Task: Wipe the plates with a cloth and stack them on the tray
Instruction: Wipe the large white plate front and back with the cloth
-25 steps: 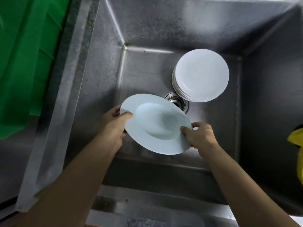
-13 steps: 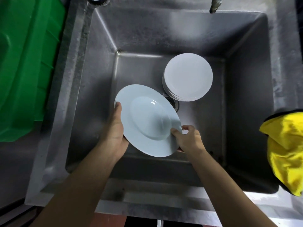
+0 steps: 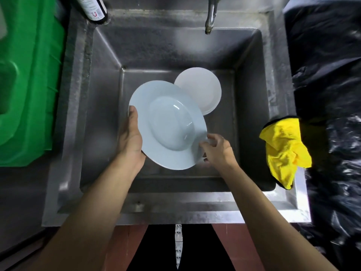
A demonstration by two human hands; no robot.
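A pale blue-white deep plate (image 3: 168, 126) is held tilted above the steel sink (image 3: 252, 106). My left hand (image 3: 131, 137) cups its left rim from underneath, thumb on the edge. My right hand (image 3: 215, 150) pinches the plate's lower right rim with its fingertips. Behind the held plate, a stack of white plates (image 3: 201, 89) rests on the sink floor, partly hidden by it. A yellow cloth (image 3: 283, 147) hangs over the sink's right rim, apart from both hands. A green tray (image 3: 31, 85) lies left of the sink.
A tap spout (image 3: 210, 14) hangs over the sink's back wall. A dark bottle (image 3: 93, 8) stands at the back left corner. Black plastic bags (image 3: 332, 94) fill the right side. The sink's front rim (image 3: 175, 210) is close to my body.
The plate has risen out of the sink and tilted more upright. My left hand shifted under its left rim. The view pulled back, so the cloth, tap and bottle came into sight.
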